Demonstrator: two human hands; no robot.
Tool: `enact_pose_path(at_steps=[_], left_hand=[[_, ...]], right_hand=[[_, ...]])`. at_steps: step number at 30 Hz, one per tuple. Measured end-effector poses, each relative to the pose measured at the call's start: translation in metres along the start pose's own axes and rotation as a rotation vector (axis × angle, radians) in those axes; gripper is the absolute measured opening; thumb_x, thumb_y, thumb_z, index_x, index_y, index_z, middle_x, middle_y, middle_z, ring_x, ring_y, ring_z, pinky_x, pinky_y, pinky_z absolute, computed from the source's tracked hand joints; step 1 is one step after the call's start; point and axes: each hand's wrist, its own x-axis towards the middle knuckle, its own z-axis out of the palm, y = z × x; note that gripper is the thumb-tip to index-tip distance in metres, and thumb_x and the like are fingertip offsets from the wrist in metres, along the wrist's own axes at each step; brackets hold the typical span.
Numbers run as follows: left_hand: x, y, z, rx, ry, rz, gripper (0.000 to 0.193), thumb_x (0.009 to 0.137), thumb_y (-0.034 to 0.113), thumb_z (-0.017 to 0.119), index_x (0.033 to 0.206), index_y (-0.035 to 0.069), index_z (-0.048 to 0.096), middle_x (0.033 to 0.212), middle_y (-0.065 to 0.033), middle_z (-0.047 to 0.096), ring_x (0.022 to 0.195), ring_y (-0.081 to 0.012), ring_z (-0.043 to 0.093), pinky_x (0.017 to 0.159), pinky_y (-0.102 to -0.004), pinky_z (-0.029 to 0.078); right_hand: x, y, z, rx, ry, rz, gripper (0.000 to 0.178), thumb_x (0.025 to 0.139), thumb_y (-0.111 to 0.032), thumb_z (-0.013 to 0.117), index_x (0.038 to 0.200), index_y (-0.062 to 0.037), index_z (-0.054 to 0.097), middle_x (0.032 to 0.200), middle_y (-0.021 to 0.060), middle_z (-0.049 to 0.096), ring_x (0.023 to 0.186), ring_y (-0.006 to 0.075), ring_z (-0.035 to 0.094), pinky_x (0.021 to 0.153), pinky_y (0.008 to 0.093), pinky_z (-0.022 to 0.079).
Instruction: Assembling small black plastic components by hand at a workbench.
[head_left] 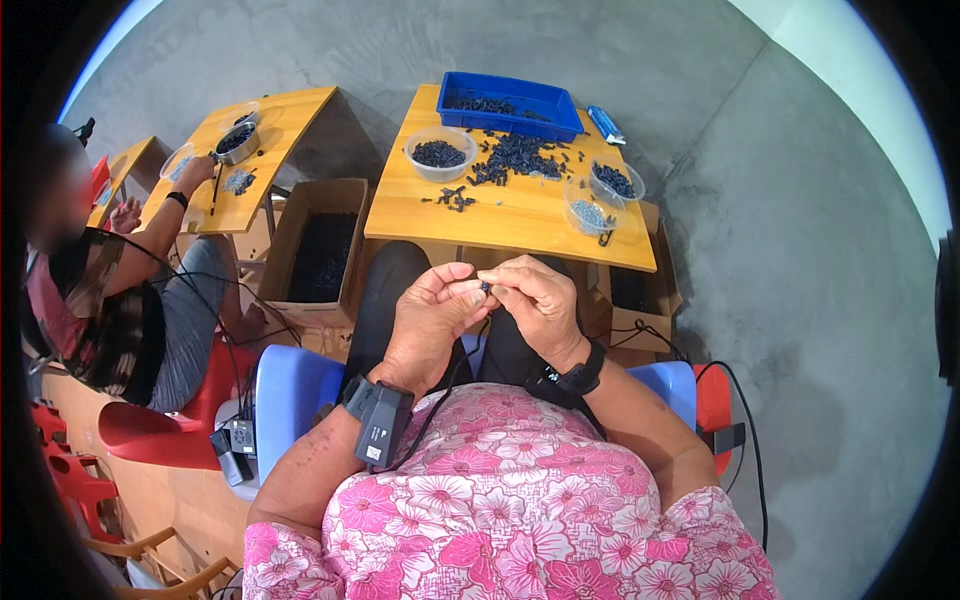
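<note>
Above my lap, just short of the table's near edge, both hands meet fingertip to fingertip. My left hand (430, 315) and my right hand (535, 305) are pinched together on one small dark part (486, 288); its exact kind is too small to make out. On the yellow table (400, 215) beyond lies a loose heap of small black parts (520, 157), with a smaller cluster (452, 198) nearer me. A clear round tub of black parts (438, 153) stands at the left. At the right are another tub of black parts (613, 181) and a tub of small grey pieces (590, 213).
A blue tray (510, 100) with black parts stands at the table's far edge, beside a blue-and-white packet (605, 125). Cardboard boxes (315, 245) sit below on both sides. At the left, a co-worker (130, 290) works at another yellow table (255, 150). Black cables (750, 430) hang near my chair.
</note>
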Motion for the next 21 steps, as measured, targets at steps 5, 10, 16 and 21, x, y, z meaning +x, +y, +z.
enact_pose_path(at_steps=[5,10,16,21], left_hand=[[0.0,0.001,-0.003,-0.054,0.035,-0.009,0.026,0.089,-0.001,0.061,0.114,0.001,0.053,0.101,-0.009,0.065,0.092,-0.0153,0.065,0.08,-0.0242,0.053],[0.0,0.003,-0.001,-0.017,0.069,-0.082,0.027,0.089,0.0,0.061,0.116,0.001,0.054,0.101,-0.0081,0.064,0.09,-0.0137,0.063,0.08,-0.024,0.053],[0.002,-0.006,-0.008,-0.044,0.127,-0.129,0.023,0.091,0.002,0.059,0.114,0.001,0.056,0.101,-0.0065,0.064,0.09,-0.013,0.062,0.08,-0.025,0.052],[0.004,-0.01,-0.008,-0.147,-0.008,-0.127,0.015,0.094,0.006,0.057,0.108,0.002,0.061,0.1,-0.0052,0.064,0.091,-0.0131,0.062,0.082,-0.0264,0.052]], right_hand=[[0.005,-0.009,-0.006,0.02,-0.104,0.009,0.025,0.076,0.004,0.068,0.1,-0.0029,0.067,0.086,0.0086,0.065,0.069,0.0165,0.064,0.062,0.0269,0.051],[0.005,0.0,-0.007,-0.119,-0.139,-0.116,0.025,0.073,-0.001,0.072,0.097,-0.0037,0.066,0.088,0.0085,0.062,0.072,0.0212,0.064,0.063,0.0283,0.052],[0.006,-0.014,-0.002,-0.23,-0.247,-0.107,0.03,0.077,-0.008,0.07,0.105,-0.0061,0.059,0.091,0.009,0.06,0.083,0.0275,0.063,0.067,0.0334,0.053],[0.0,-0.009,0.008,-0.203,-0.184,-0.078,0.033,0.077,-0.009,0.071,0.107,-0.0062,0.059,0.093,0.0099,0.061,0.084,0.0264,0.063,0.068,0.0325,0.053]])
